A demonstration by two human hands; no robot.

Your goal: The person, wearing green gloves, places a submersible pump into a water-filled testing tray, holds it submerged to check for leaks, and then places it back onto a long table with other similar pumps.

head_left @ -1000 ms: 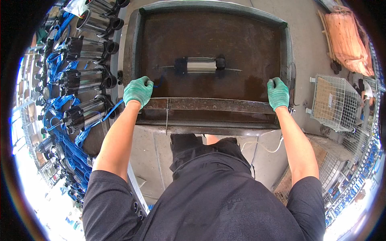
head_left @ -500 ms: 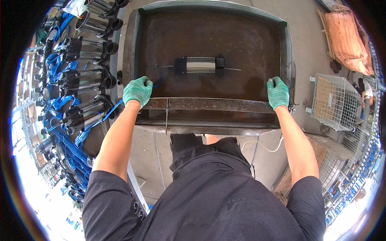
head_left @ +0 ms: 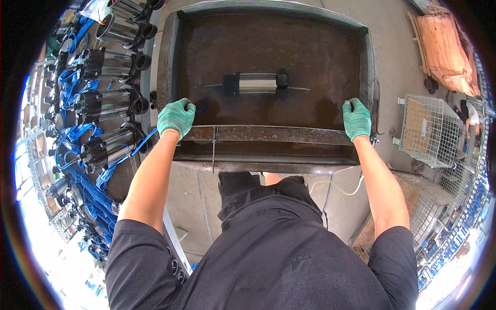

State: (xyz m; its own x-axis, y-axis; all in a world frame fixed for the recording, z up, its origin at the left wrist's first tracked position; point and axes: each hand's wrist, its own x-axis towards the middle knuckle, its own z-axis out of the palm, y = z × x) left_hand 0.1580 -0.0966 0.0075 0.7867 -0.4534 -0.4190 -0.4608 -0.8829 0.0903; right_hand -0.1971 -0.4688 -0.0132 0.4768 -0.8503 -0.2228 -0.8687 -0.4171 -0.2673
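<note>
Left hand [head_left: 176, 118] and right hand [head_left: 357, 120] are resting, fingers curled, at opposite ends of a rusty crossbar [head_left: 274, 135], presumably for balance, clamping indiscernible; a black-capped metal cylinder [head_left: 258, 83] is lying beyond, between them

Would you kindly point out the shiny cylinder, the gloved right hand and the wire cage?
Shiny cylinder [head_left: 258, 83]: head view, middle of its body.
Gloved right hand [head_left: 357, 121]: head view, middle of the glove.
Wire cage [head_left: 436, 133]: head view, its mesh.
</note>
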